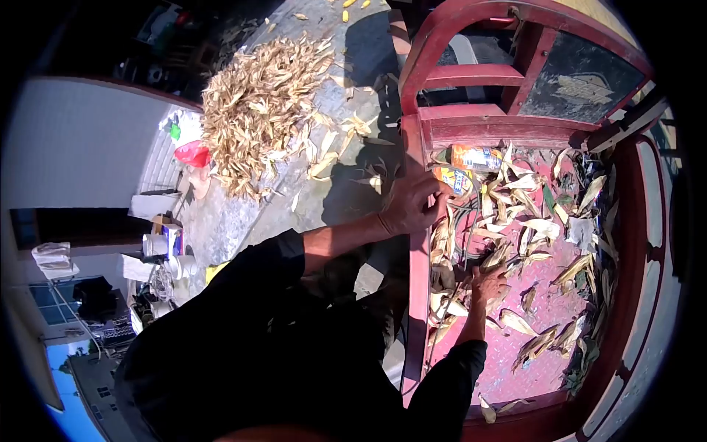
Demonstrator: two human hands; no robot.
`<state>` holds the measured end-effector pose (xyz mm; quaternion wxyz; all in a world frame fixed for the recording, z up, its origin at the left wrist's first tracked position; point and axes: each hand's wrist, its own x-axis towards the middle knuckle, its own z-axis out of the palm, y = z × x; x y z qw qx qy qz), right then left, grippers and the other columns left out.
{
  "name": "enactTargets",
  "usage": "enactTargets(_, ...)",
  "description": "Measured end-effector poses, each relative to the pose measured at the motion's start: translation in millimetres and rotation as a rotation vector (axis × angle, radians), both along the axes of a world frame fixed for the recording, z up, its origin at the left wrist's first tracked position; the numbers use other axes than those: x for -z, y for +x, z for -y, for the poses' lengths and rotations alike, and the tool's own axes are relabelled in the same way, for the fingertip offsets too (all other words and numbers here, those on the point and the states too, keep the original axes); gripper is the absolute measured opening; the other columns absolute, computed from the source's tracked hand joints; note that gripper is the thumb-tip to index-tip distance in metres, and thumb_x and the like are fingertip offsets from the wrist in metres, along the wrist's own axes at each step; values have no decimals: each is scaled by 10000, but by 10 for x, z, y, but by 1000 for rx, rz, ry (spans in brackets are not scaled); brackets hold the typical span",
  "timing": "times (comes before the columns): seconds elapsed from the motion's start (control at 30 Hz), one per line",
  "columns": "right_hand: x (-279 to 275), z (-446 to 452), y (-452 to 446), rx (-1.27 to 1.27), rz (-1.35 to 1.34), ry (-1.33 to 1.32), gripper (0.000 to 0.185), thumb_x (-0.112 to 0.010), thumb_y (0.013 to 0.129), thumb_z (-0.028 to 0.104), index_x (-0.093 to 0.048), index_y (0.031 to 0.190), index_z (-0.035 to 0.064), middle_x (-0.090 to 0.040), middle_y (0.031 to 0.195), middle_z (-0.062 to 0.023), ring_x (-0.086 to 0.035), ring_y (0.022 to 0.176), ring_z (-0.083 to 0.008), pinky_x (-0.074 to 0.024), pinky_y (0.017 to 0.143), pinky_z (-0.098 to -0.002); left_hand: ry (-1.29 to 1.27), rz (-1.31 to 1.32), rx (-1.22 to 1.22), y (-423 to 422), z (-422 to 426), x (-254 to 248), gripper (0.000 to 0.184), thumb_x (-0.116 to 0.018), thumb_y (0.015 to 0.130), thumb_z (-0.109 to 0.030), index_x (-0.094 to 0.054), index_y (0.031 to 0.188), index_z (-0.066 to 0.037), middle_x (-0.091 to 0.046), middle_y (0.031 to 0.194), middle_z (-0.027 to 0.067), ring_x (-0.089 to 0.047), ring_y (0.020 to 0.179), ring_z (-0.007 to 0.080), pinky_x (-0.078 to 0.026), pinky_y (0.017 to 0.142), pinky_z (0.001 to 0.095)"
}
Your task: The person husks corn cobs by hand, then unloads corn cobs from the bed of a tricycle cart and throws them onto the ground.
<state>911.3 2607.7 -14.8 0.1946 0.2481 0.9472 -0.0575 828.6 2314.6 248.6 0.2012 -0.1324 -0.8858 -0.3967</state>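
Note:
My left hand (414,205) is over the red side rail (417,272) of a cart, its fingers curled together beside a bottle with an orange and yellow label (454,181). What lies between those fingers is too small to tell. Lower down, my right hand (489,283) reaches palm down into the cart bed (508,350), fingers somewhat apart, at dry corn husks (498,256). A dark cable (467,221) loops between the two hands. Another orange-labelled bottle (477,158) lies by the front panel.
Loose husks and debris line the far side wall (635,258) of the cart. A red frame with a dark window (578,74) rises at its front. On the concrete to the left is a big husk heap (258,110), with a red bag (193,154) and white buckets (182,266) nearby.

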Motion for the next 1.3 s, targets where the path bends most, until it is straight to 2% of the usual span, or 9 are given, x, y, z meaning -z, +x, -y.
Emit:
enactTargets(0.23, 364, -656, 149, 269, -282, -135, 1132, -689, 637, 719, -250, 1461, 79, -455, 1267, -289, -473, 1124, -497, -389, 947, -554, 62, -78, -22, -16, 27, 50, 133, -685, 719, -22, -640, 838, -63, -597, 718, 75, -592, 603, 218, -462, 525, 328)
enactTargets(0.37, 251, -756, 36, 367, -260, -481, 1192, -731, 615, 681, -181, 1491, 87, -526, 1260, -308, -578, 1086, -432, -439, 947, -482, 47, -76, -44, -11, 20, 60, 117, -695, 722, -37, -634, 817, -67, -613, 730, 79, -622, 626, 235, -480, 535, 333)
enactTargets(0.43, -245, -448, -184, 314, 24, -221, 1190, -749, 620, 631, -156, 1496, 85, -526, 1266, -325, -604, 1063, -416, -462, 934, -460, 49, -72, -53, 8, 8, 71, 112, -698, 726, -43, -632, 813, -69, -619, 735, 80, -633, 635, 236, -485, 537, 335)
enactTargets(0.47, 79, -464, -72, 122, -191, -229, 1122, -744, 673, 591, -137, 1488, 116, -537, 1160, -370, -622, 892, -469, -505, 784, -511, 43, -70, -46, 3, 8, 77, 108, -700, 730, -46, -631, 810, -69, -623, 739, 79, -640, 644, 237, -489, 539, 337)
enactTargets(0.7, 140, -516, -56, 88, -130, -284, 1050, -746, 637, 400, -210, 1485, 88, -547, 1197, -337, -576, 981, -483, -450, 899, -505, -6, -80, -42, 4, 92, 48, 100, -695, 748, -36, -627, 816, -67, -630, 741, 77, -628, 621, 229, -479, 523, 334)
enactTargets(0.83, 78, -821, 62, 303, -332, -630, 1036, -809, 656, 364, -245, 1438, -16, -553, 1233, -273, -546, 1133, -377, -422, 972, -408, 57, -92, -49, 4, 0, 164, 152, -699, 730, -5, -629, 840, -82, -580, 689, 49, -568, 551, 191, -443, 481, 324)
enactTargets(0.93, -129, -984, 260, 511, -502, -1293, 458, -674, 859, 139, -443, 1235, 17, -609, 1000, -79, -595, 837, -137, -496, 712, -283, 87, -137, -49, -18, -11, 171, 132, -699, 743, -23, -625, 838, -80, -583, 703, 46, -552, 545, 192, -438, 481, 321)
enactTargets(1.2, -1885, -937, 925, 969, -709, -1902, 536, -621, 877, 338, -478, 1271, 3, -640, 1070, -147, -654, 896, -246, -571, 765, -379, 248, 91, 35, 51, 75, 14, 114, -685, 775, -14, -679, 884, -47, -545, 686, 22, -400, 463, 79, -327, 459, 248)
enactTargets(1.3, -2430, -679, 1053, 904, -651, -2221, 629, -650, 848, 359, -448, 1313, -12, -618, 1146, -187, -650, 938, -275, -573, 815, -378, 402, 274, 93, 96, 89, -104, 153, -665, 825, -50, -652, 976, -29, -595, 754, 27, -512, 578, 81, -420, 558, 248)
